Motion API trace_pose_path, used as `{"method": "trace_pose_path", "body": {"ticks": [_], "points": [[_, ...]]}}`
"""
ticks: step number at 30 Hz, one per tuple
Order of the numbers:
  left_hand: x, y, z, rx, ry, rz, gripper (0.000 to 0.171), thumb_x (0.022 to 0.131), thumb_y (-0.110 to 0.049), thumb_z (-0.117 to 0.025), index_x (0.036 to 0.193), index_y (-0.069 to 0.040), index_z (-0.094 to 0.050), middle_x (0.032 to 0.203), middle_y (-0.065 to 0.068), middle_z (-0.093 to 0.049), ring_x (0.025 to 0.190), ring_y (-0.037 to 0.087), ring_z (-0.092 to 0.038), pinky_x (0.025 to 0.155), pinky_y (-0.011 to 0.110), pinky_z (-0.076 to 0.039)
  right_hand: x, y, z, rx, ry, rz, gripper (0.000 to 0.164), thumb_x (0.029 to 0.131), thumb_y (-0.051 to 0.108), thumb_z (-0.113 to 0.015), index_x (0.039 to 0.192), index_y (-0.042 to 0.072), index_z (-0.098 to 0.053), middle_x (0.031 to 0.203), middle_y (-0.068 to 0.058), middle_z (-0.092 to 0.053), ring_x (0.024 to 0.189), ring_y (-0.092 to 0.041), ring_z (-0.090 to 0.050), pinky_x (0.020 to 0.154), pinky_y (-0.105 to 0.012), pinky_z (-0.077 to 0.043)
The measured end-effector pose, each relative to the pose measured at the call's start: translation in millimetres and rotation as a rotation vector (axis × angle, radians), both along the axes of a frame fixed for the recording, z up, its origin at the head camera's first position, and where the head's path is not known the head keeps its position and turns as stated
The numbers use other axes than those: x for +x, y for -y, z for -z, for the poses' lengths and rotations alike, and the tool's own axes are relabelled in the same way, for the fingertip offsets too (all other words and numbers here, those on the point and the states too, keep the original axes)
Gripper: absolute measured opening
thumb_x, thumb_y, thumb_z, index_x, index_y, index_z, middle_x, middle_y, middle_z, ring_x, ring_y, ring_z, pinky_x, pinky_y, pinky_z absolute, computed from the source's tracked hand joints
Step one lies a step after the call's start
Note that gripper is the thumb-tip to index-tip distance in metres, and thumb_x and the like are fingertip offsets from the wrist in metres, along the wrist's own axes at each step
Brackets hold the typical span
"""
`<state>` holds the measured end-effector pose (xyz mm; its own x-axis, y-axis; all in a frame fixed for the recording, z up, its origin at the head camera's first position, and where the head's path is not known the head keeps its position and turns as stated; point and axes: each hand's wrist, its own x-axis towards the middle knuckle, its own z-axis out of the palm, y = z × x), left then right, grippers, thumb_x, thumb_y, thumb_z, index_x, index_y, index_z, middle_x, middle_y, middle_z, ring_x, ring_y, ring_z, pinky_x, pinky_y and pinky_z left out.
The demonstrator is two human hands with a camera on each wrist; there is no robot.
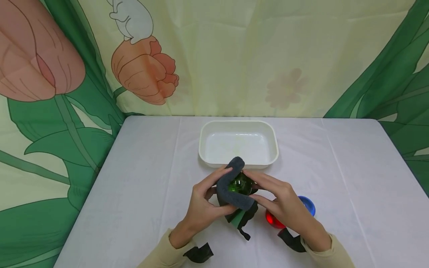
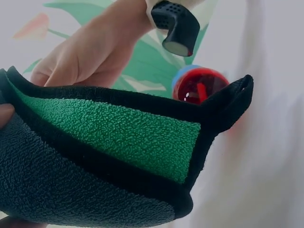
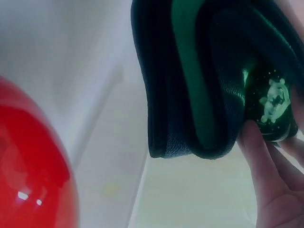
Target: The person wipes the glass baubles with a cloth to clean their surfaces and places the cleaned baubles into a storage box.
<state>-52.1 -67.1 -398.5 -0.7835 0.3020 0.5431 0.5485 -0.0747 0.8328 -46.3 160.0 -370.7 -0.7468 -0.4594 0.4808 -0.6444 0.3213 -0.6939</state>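
The left hand [image 1: 204, 204] curls round the cloth [image 1: 222, 188]; the right hand [image 1: 285, 201] pinches the green item [image 1: 242, 184] within its fold. Wiping seems in hand; the next move probably calls for a steady turn. The red item [image 1: 274, 220] and blue item [image 1: 309, 205] lie toward four o'clock, the tray [image 1: 238, 147] at twelve.

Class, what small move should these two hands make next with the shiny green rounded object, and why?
Perhaps the left hand should gently rub the dark grey-and-green fabric cloth against the shiny green rounded object: the cloth already curves partly around it, while the right hand holds the object.
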Motion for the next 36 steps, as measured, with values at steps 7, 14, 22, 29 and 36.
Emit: {"method": "trace_pose_path", "body": {"ticks": [7,14,22,29,36], "points": [[-2.2,1.8,1.2,0.024,0.002,-0.019,0.073,0.067,0.014,-0.080,0.135,0.001,-0.055,0.139,0.021,-0.056,0.118,0.025,-0.062,0.078,0.035,-0.060,-2.2,1.1,-2.8,0.055,-0.008,0.009,0.054,0.095,0.036,-0.060,0.142,0.008,-0.054,0.140,-0.008,-0.057,0.122,-0.015,-0.059,0.095,-0.018,-0.050],[-2.7,3.3,-0.2,0.021,0.023,-0.026,0.073,0.068,0.015,-0.080,0.135,0.001,-0.055,0.140,0.021,-0.055,0.117,0.025,-0.062,0.077,0.035,-0.061,-5.3,4.5,-5.3,0.007,-0.195,-0.058,0.044,0.101,0.034,-0.054,0.133,0.005,-0.062,0.139,-0.014,-0.055,0.129,-0.021,-0.054,0.100,-0.018,-0.046],[-2.5,1.6,1.5,0.021,0.048,-0.019,0.071,0.070,0.013,-0.079,0.136,0.000,-0.054,0.141,0.020,-0.054,0.117,0.027,-0.062,0.079,0.036,-0.060,-4.5,3.6,-4.4,0.041,-0.191,-0.057,0.045,0.102,0.035,-0.050,0.134,0.006,-0.061,0.140,-0.014,-0.055,0.129,-0.022,-0.054,0.102,-0.018,-0.044],[-2.0,0.4,1.2,0.021,0.050,-0.027,0.071,0.071,0.013,-0.080,0.136,0.000,-0.054,0.141,0.020,-0.054,0.117,0.025,-0.062,0.079,0.035,-0.060,-5.2,3.5,-4.1,0.044,-0.207,-0.057,0.044,0.103,0.033,-0.048,0.134,0.005,-0.061,0.140,-0.015,-0.055,0.129,-0.022,-0.055,0.103,-0.018,-0.043],[-1.1,-2.9,1.9,0.000,0.047,-0.038,0.071,0.074,0.010,-0.080,0.139,-0.001,-0.053,0.142,0.019,-0.054,0.118,0.024,-0.062,0.079,0.034,-0.060,-5.8,2.5,-3.6,0.027,-0.195,-0.046,0.043,0.103,0.031,-0.048,0.134,0.004,-0.061,0.139,-0.015,-0.055,0.128,-0.022,-0.055,0.100,-0.017,-0.045]]}}
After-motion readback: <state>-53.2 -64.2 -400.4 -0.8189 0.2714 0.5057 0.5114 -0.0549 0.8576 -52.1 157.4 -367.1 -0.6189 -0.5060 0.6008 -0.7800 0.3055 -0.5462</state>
